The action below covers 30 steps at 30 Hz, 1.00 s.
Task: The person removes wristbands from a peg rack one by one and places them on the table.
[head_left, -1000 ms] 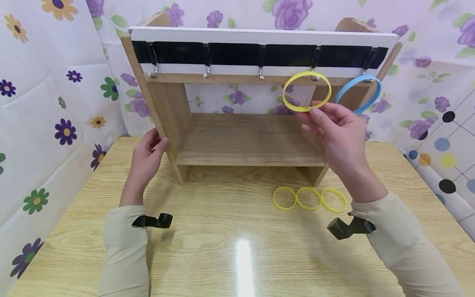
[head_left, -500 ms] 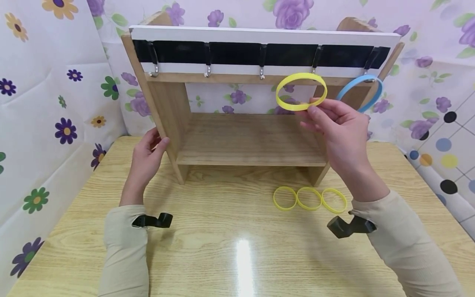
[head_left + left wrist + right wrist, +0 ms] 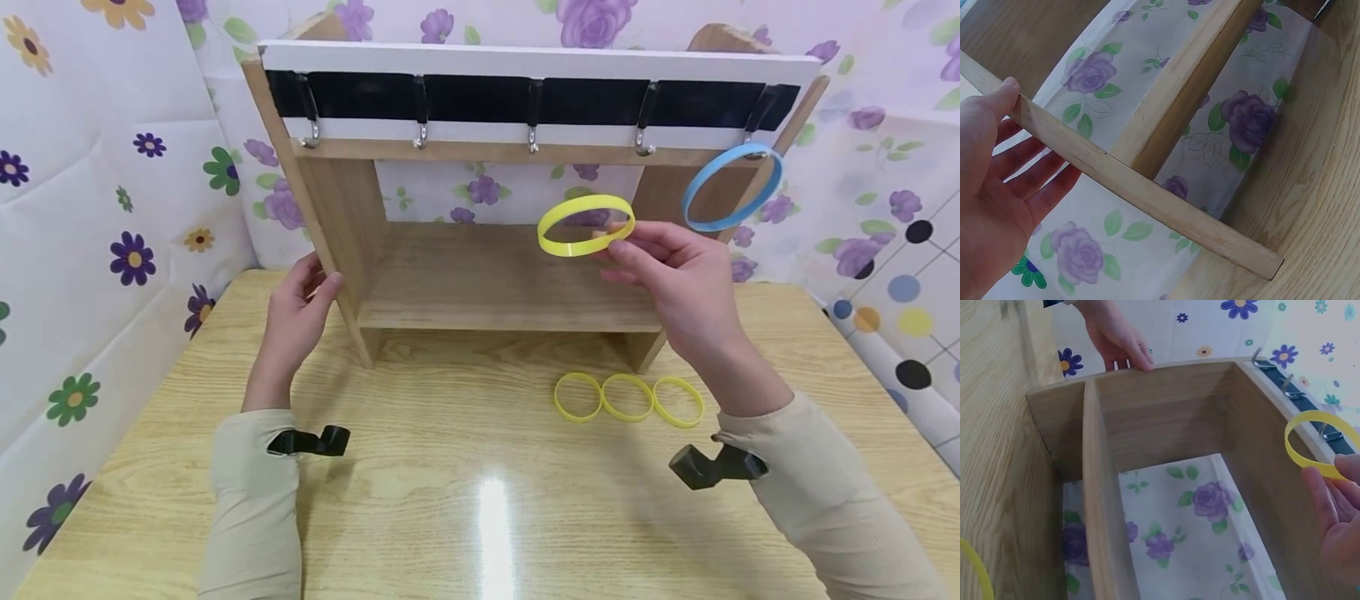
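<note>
My right hand (image 3: 686, 287) pinches a thin yellow ring (image 3: 570, 248), like a wristband, between thumb and fingers. The ring is tilted, in front of the wooden rack's open middle and below the hooks (image 3: 533, 140). From the rack's rightmost hook hangs a blue ring (image 3: 712, 225). My left hand (image 3: 296, 312) holds the left side panel (image 3: 1147, 197) of the rack, thumb on its front edge and fingers along its outer face. In the right wrist view the yellow ring (image 3: 1294, 456) appears at the right, beside the row of hooks.
Three more yellow rings (image 3: 577, 373) lie in a row on the wooden table (image 3: 405, 483), before the rack's right foot. The rack has a low shelf board (image 3: 510, 283) and a white rail (image 3: 480, 58) with a black strip. Flowered cloth (image 3: 97, 208) covers the walls behind and beside it.
My right hand has moved the yellow ring down and left, away from the second hook from the right, and the ring has tipped flatter. The left hand stays on the rack's side.
</note>
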Available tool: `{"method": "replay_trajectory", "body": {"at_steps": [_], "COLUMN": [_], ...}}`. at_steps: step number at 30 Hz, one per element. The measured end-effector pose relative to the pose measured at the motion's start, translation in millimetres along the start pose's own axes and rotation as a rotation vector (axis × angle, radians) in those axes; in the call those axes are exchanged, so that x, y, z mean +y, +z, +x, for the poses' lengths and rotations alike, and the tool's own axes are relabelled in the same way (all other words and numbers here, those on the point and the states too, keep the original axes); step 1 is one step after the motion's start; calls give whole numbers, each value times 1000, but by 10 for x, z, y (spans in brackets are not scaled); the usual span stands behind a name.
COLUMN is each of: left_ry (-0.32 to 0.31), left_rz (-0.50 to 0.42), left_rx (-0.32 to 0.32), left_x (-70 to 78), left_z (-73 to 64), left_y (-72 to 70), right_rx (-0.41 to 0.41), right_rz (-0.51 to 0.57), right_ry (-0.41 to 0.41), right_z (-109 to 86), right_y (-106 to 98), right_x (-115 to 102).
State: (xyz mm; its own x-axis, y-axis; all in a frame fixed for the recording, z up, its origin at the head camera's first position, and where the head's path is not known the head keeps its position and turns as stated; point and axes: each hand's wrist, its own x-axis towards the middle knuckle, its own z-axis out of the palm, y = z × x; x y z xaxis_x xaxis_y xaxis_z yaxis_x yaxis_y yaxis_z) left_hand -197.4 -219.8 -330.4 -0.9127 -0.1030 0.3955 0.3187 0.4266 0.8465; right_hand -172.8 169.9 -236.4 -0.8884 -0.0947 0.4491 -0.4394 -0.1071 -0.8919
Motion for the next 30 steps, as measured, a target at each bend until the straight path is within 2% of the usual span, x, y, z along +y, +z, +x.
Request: {"method": "replay_trajectory", "body": {"at_steps": [10,17,26,30], "left_ry": [2,-13,-19,-19], "left_rz": [-9,-20,-25,-17], "left_rx": [3,-12,-15,-4], "left_x": [-7,-15,-15,-13], "left_z": [10,14,17,8], "left_y": [4,5,8,8], "right_rx": [-46,-62,-140,-154], "right_rz": [-53,-127,-331,-362], "right_ry": [50,123,218,267], "right_z": [-63,-165,-345,-408], "right_y": [-130,-238,-335,-378], "right_x": [111,242,453,535]}}
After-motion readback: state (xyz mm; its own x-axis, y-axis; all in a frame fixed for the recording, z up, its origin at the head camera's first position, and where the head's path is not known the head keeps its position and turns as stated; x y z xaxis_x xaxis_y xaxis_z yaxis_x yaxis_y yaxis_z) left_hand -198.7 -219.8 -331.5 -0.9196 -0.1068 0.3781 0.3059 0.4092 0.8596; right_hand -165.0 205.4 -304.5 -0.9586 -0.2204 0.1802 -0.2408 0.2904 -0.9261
